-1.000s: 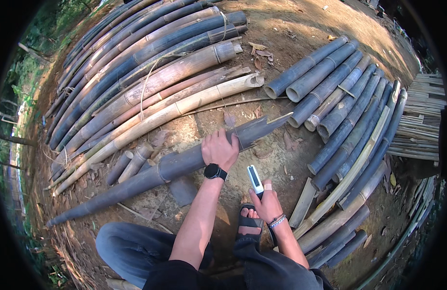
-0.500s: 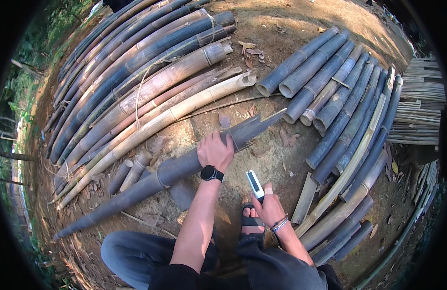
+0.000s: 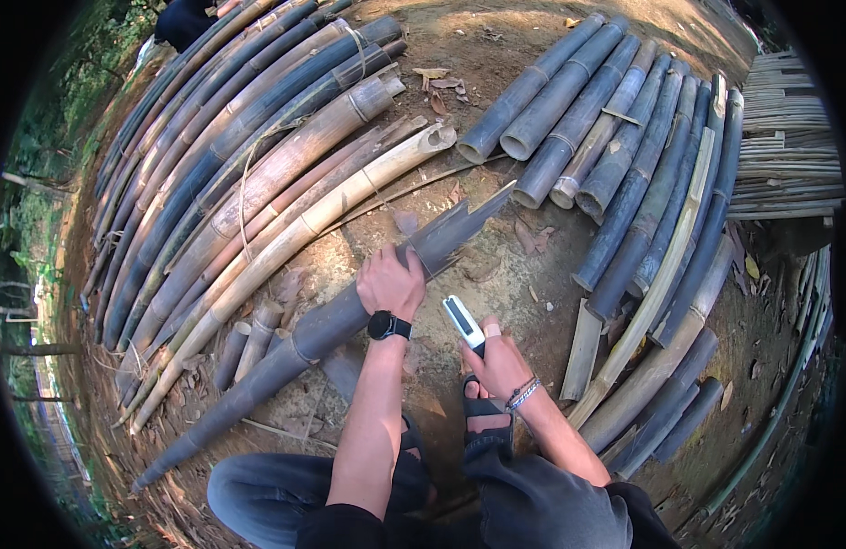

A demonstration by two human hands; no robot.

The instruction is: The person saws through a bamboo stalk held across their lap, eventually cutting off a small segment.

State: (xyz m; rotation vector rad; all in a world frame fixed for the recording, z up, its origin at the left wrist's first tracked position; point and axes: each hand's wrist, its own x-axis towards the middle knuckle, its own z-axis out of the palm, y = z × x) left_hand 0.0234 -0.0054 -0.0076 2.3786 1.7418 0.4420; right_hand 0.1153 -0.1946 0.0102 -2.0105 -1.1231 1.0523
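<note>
A long grey-brown bamboo pole (image 3: 249,393) lies slantwise across the ground before me, its far end split into jagged splinters. My left hand (image 3: 392,282), with a dark watch at the wrist, presses down on it near that end, fingers curled over the top. Below the splintered end and apart from the pole, my right hand (image 3: 498,366) grips a slim tool (image 3: 461,320) with a white body, a dark inset and a black lower part. The tool points up and left; whether a thin blade extends from it I cannot tell.
Long bamboo poles (image 3: 249,137) lie bundled at the left; shorter dark bamboo lengths (image 3: 569,82) fan out at the right. Split strips (image 3: 661,302) rest on them. Short offcuts (image 3: 258,334) sit behind my pole. A person's dark clothing (image 3: 185,26) shows at the far left.
The view has turned slightly, so the piles appear shifted. My right hand has moved the tool a little farther forward. My left hand stays on the bamboo pole.
</note>
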